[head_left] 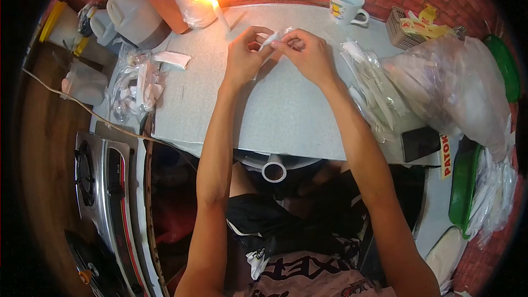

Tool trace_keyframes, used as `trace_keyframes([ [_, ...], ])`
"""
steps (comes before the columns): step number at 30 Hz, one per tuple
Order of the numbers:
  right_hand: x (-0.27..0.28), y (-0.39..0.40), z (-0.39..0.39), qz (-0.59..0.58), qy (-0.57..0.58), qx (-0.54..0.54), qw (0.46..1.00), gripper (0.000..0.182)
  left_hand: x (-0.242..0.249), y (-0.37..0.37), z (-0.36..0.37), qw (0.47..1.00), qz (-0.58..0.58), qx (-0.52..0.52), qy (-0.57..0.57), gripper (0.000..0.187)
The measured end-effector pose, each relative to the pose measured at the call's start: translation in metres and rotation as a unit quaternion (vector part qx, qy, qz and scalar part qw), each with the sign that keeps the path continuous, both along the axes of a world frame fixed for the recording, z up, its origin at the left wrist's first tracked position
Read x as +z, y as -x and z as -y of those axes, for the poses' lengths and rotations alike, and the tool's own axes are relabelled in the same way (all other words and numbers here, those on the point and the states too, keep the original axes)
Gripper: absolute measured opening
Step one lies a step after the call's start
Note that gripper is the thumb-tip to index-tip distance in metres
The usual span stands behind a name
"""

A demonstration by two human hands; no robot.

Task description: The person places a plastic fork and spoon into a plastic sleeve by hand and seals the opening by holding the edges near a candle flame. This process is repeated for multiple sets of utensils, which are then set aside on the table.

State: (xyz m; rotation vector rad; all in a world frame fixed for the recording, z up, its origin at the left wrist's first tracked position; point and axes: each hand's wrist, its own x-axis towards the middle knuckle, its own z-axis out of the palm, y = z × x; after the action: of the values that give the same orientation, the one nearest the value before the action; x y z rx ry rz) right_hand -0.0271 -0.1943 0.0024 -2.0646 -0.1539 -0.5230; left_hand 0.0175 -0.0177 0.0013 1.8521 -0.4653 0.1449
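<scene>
Over the far middle of the table, my left hand and my right hand meet, both with bent fingers closed around a small strip of whitish plastic. The strip looks twisted or folded between my fingertips; part of it is hidden by them. Just beyond my left hand stands a lit white candle, its flame bright and glaring. The plastic is apart from the flame. To the right of my right hand, long clear plastic sleeves with pale contents lie in a pile.
A white mug and a small basket stand at the back right, near a big plastic bag and a dark phone. Jugs and crumpled wrappers are at left. A gas stove sits lower left.
</scene>
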Motion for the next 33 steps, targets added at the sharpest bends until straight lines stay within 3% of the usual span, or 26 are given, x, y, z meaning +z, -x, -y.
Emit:
trace_keyframes([
  [3, -0.006, -0.004, 0.0, 0.009, 0.006, 0.003, 1.0, 0.028, 0.0, 0.003, 0.004, 0.999, 0.028, -0.031, -0.011, 0.027],
  [9, -0.012, -0.007, 0.01, 0.026, 0.007, -0.022, 0.999, 0.021, -0.004, -0.007, -0.007, 0.998, 0.067, 0.009, -0.015, 0.023],
  [11, -0.005, -0.003, 0.01, 0.0, 0.012, -0.037, 0.999, 0.02, -0.004, -0.012, -0.015, 0.998, -0.019, -0.001, 0.063, 0.022],
  [14, 0.0, -0.002, 0.004, 0.069, 0.014, -0.028, 0.997, 0.018, -0.003, -0.011, -0.019, 0.994, -0.061, -0.061, 0.071, 0.022],
  [16, 0.003, -0.007, 0.002, 0.261, 0.104, -0.015, 0.959, 0.018, 0.002, -0.006, -0.02, 0.988, -0.099, -0.101, 0.062, 0.022],
  [18, -0.002, -0.009, 0.01, 0.225, 0.133, 0.023, 0.965, 0.019, 0.009, -0.002, -0.023, 0.975, -0.178, -0.128, 0.046, 0.023],
  [22, -0.01, -0.005, 0.018, 0.139, 0.184, 0.06, 0.971, 0.019, 0.007, -0.003, -0.024, 0.975, -0.161, -0.147, 0.033, 0.024],
  [33, -0.005, -0.001, 0.021, 0.038, 0.161, 0.113, 0.98, 0.012, 0.001, -0.006, -0.027, 0.976, -0.137, -0.163, -0.039, 0.022],
])
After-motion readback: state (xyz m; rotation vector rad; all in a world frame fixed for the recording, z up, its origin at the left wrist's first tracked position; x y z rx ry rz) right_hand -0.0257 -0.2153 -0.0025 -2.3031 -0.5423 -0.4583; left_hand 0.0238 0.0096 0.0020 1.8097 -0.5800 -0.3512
